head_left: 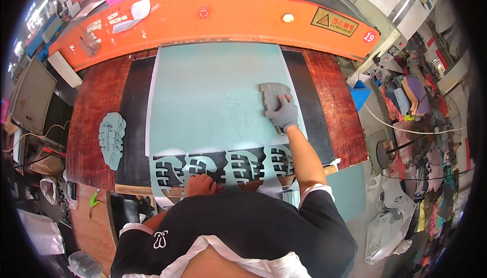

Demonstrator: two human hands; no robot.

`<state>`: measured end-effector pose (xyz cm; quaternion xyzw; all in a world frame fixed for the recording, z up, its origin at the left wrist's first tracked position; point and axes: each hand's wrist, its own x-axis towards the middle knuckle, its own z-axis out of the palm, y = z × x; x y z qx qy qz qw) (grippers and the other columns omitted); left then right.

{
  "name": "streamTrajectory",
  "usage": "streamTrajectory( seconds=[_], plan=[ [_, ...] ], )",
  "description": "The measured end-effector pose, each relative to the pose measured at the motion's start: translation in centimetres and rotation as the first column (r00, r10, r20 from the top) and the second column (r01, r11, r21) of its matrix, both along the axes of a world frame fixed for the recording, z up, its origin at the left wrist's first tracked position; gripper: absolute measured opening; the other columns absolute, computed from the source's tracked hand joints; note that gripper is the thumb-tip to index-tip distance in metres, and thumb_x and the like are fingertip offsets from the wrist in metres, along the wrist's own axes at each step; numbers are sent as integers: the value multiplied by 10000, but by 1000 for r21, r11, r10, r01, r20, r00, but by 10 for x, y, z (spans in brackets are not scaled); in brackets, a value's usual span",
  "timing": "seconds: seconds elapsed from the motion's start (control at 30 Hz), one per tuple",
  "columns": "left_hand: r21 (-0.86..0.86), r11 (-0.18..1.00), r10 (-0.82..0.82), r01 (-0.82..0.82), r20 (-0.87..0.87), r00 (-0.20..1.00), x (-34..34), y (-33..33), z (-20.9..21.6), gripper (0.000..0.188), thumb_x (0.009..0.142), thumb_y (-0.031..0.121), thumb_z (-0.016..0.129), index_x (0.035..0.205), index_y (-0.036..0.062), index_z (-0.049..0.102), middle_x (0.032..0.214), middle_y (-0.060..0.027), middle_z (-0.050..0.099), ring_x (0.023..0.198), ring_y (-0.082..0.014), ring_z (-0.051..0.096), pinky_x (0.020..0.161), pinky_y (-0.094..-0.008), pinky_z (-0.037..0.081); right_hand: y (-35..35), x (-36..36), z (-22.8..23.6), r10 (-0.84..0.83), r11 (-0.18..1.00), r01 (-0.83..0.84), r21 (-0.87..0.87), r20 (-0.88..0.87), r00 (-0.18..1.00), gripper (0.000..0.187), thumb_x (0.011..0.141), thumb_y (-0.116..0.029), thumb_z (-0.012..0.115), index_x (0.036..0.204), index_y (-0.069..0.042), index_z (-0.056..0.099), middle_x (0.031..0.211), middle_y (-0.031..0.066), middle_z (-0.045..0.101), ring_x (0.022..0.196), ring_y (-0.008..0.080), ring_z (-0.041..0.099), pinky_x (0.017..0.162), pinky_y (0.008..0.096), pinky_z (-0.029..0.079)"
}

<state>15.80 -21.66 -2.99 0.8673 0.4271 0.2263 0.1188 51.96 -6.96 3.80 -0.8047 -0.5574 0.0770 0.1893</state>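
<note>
We find the right hand (285,114), in a grey glove with bare fingertips, laid over a dull grey, rounded, flat-bodied shaped block (270,92), its fingers partly spread; we cannot tell whether it pinches or merely presses. The block lies ahead and to the right, near the right edge of a pale blue-green flat sheet (203,90), its long axis running roughly away from the body; the right hand is on it, the left well apart. The bare left hand (201,184) has bent fingers at the sheet's near end, beside a row of slotted cut-outs; its grip is partly hidden, so we cannot confirm what it holds. Farther left, we note a stack of blue-green slotted pieces (111,138) on a glossy red-brown wooden board (89,120). Beyond the sheet spans a wide orange machine beam (243,16).
</note>
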Motion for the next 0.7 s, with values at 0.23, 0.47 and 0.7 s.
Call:
streamTrajectory(
  seconds=[0.23,0.47,0.7],
  plan=[
    [-16,1000,20,-20,-17,1000,0,1,0,180,737,209,656,695,93,526,720,-57,508,726,-258,528,646,-397,385,-8,86,-3,175,947,213,239,-944,280,617,751,-202,728,1266,22,473,1040,67,584,870,131,560,713,251,466],
    [-24,999,47,-47,9,999,-1,-2,2,165,738,216,656,711,91,551,727,-65,518,708,-272,528,642,-403,394,-61,135,-9,-171,961,217,171,-246,954,709,689,-319,730,1280,-16,480,1249,212,500,1052,334,548,893,372,458],
    [-138,986,124,-97,200,972,-9,6,8,182,758,169,655,863,52,563,867,-130,542,814,-320,548,709,-414,439,-110,107,-25,-126,979,94,181,173,977,550,740,-363,655,1171,-38,550,1083,157,596,938,338,596,822,415,472]
  ],
)
